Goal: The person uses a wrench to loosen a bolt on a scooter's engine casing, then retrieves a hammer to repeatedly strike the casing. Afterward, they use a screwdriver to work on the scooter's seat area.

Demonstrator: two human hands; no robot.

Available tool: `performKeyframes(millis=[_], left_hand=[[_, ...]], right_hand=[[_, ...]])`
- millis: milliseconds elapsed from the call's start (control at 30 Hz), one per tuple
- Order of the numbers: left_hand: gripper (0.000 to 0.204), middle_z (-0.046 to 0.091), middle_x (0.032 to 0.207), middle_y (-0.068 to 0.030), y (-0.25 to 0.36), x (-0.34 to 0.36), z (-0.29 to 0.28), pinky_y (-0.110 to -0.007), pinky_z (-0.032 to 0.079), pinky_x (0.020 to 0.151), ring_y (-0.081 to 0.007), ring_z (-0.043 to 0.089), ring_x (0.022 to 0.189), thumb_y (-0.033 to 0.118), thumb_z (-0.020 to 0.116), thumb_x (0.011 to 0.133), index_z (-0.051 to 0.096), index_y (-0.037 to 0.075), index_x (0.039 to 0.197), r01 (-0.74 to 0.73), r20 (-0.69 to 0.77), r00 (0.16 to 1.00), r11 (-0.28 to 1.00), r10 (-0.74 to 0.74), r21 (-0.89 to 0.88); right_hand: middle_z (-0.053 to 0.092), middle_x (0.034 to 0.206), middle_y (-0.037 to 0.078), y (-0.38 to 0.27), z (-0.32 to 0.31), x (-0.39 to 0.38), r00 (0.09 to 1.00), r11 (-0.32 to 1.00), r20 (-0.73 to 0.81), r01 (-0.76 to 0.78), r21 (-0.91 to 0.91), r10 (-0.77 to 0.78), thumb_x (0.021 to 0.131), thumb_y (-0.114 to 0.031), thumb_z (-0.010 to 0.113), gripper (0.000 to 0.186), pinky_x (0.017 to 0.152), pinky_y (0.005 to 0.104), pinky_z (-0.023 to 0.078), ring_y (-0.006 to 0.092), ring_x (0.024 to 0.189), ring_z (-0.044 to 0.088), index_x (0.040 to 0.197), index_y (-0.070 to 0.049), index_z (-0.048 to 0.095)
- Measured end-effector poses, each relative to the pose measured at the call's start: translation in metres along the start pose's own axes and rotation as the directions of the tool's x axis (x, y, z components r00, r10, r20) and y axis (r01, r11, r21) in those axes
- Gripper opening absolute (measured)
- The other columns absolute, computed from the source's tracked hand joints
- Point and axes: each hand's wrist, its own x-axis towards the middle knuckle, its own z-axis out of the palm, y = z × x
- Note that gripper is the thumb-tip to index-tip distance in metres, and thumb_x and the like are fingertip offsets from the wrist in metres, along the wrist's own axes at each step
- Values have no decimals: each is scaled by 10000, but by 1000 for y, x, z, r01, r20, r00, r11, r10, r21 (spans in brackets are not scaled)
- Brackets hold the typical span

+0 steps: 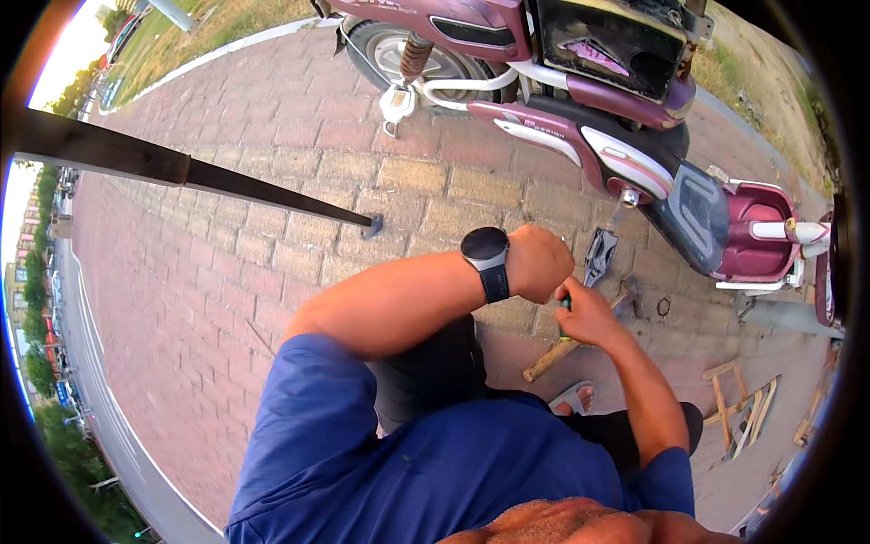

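My left hand (540, 263), with a dark watch (486, 245) at its wrist, is closed in a fist above the paving. Whatever its fingers hold, if anything, is hidden. Right against it, my right hand (587, 315) is closed round a green-and-black handle (565, 303); the rest of that tool is not clear. Below them a hammer lies on the bricks, its wooden handle (546, 361) pointing toward me and its metal head (628, 295) beyond my right hand. A grey, crumpled-looking object (599, 256) is just past my fingers; I cannot tell whether it touches them.
A purple electric bike (625, 163) stands ahead and to the right, its open black box (616, 45) at the top. A dark metal post (272, 195) slants in from the left. A small dark ring (664, 306) and a wooden frame (739, 408) lie at the right.
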Motion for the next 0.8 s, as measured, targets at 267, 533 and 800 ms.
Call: performKeyframes(millis=[267, 533, 800], left_hand=[[361, 691, 1029, -176, 4, 9, 8, -462, 568, 841, -364, 677, 1038, 200, 793, 758, 705, 41, 1070, -42, -132, 990, 999, 42, 8], [169, 657, 1049, -153, 15, 8, 3, -440, 557, 850, -335, 629, 1067, 228, 767, 815, 781, 70, 873, 19, -242, 970, 999, -9, 39], [225, 723, 915, -133, 11, 28, 7, -466, 557, 809, -352, 697, 950, 302, 740, 848, 786, 82, 863, -27, -162, 987, 1000, 25, -13]], right_hand=[[670, 863, 79, -16, -85, -53, 965, 919, 235, 13, 395, -114, 835, 14, 580, 251, 674, 339, 503, 171, 755, 652, 1081, -32, 602], [660, 1135, 125, -14, -103, -82, 931, 686, 309, -94, 722, -197, 820, 61, 540, 418, 833, 300, 502, 132, 947, 621, 1233, -7, 548], [687, 1123, 174, -5, -116, -97, 974, 617, 214, -124, 777, -75, 880, 8, 575, 505, 845, 316, 515, 155, 965, 639, 1378, 23, 491]])
